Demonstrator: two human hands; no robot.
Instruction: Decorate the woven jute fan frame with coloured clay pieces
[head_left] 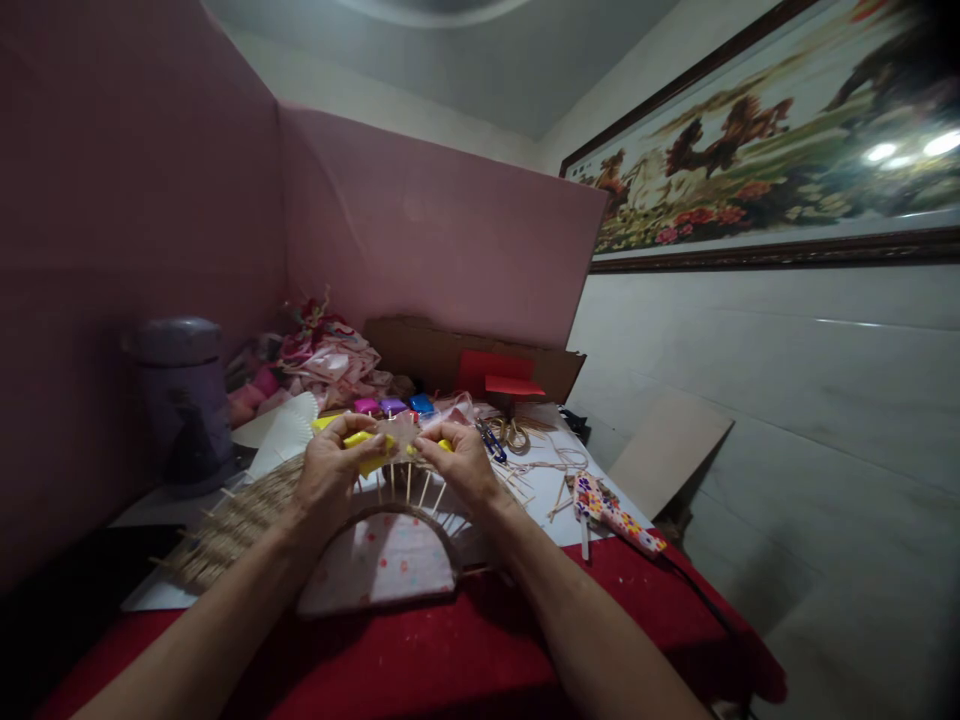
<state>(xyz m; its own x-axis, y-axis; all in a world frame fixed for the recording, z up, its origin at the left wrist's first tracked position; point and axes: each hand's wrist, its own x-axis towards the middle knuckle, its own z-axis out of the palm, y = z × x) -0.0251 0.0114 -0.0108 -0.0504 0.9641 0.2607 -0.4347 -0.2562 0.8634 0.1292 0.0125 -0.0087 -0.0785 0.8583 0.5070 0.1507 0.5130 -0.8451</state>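
L hand [337, 460] is closing thumb + fingers on a crinkly clear wrap [403, 432], w/ a yellow piece [366, 456] showing at its fingertips. R hand [461, 465] is pinching the other side of the wrap, w/ a yellow bit [445, 444] poking out by its fingers; can't tell if wrap + yellow are one pc. Wrap is sitting betw. both hands, above a row of thin sticks [408, 484].

Below, betw. the forearms, a half-round cloth panel w/ dots [386, 565] is lying on the red cloth [450, 655]. Woven pc [244, 520] is spreading out L of & under L hand. Just beyond the hands, pink [366, 406], purple [391, 407] & blue packets [421, 403] are sitting in a row. Scissors [517, 436] are lying near R hand, on its R; flowered glue gun [616, 515] is resting farther R.
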